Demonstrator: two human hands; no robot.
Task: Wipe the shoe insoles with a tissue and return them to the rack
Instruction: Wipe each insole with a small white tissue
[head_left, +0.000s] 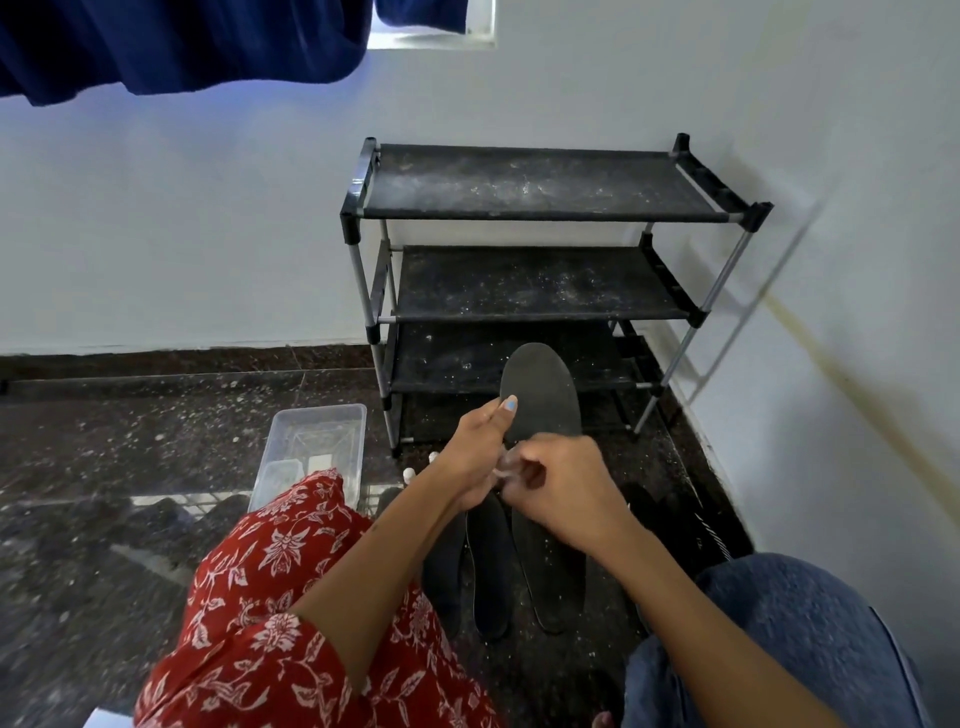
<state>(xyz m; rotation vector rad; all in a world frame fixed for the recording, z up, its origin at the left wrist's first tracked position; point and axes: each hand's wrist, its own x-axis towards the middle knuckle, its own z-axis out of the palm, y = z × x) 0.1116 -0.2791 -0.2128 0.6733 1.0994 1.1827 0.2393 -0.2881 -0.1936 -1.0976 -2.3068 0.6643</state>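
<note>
The scene is seen from one wide-angle camera only, worn on the head of the person, so no part is shared with a second view. The camera is directed forward and down. The two forearms enter from the lower edge, and the left hand and right hand are met close below the lens, near the middle of the frame. The rack is seen farther off, against the white wall. Straight lines at the borders are bent, probably by the lens.
</note>
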